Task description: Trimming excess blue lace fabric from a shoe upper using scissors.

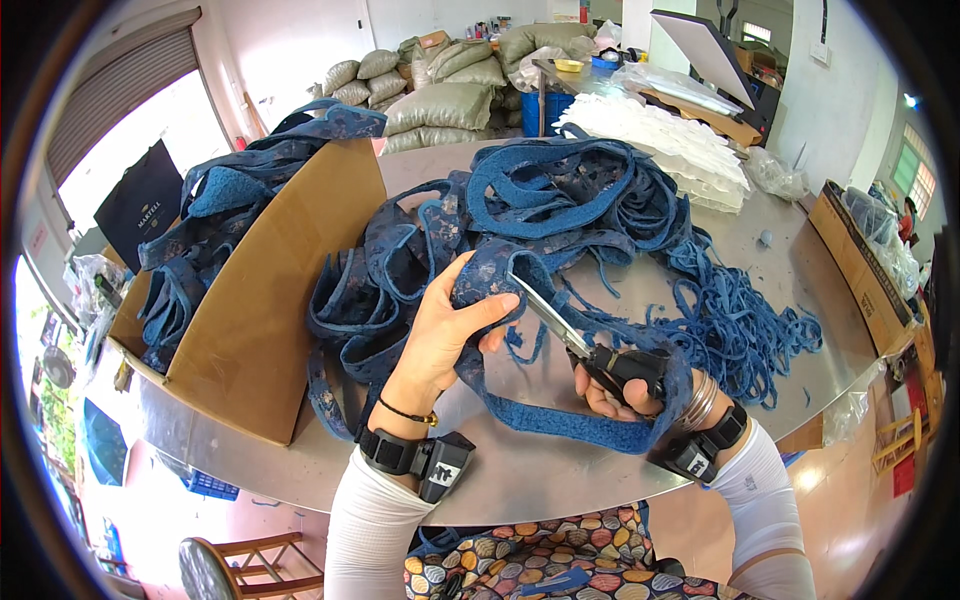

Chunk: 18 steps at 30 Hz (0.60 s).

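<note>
Holding scissors (572,340) above a shiny metal table (560,480) (stacked sacks (440,108) behind).

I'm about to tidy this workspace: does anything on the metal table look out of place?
One small, round grey-blue clump sits alone on the silvery metal table, apart from the tangle of thin blue fabric strips, so it looks stray. Its material is unclear.

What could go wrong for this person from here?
The scissors with black handles and silver metal blades run close to the thumb of the left grip; a slip might nick it.

The long, patterned, blue fabric strip hangs in a loop below the right grip, so it could snag.

The tangled heap of thin, blue fabric strands lies to the right of the scissors, so strip and strands might tangle together.
</note>
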Tool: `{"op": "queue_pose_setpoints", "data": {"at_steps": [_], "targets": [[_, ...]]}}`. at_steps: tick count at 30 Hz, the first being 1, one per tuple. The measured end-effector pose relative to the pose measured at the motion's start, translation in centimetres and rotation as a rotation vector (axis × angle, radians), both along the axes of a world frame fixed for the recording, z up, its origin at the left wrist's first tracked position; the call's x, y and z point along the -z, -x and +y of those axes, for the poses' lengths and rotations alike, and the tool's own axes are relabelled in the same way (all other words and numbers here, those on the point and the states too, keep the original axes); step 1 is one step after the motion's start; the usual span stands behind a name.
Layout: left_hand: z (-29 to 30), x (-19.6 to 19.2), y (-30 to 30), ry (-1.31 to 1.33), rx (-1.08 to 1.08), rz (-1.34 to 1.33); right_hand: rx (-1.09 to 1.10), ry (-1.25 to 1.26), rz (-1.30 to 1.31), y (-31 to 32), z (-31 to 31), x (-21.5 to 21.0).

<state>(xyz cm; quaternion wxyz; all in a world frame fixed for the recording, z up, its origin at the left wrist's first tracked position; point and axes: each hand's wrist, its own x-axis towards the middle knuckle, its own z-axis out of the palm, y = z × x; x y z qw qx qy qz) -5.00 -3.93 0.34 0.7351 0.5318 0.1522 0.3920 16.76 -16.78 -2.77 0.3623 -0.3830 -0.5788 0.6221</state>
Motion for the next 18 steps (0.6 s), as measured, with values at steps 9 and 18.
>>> {"op": "queue_pose_setpoints", "data": {"at_steps": [9,18], "targets": [[-0.5,-0.1,-0.4,-0.012,-0.054,0.036,0.006,-0.055,-0.039,0.0,0.0,0.4],[0.3,0.3,0.0,-0.005,0.023,-0.014,0.087,0.033,-0.033,0.2,-0.3,-1.2]]}}
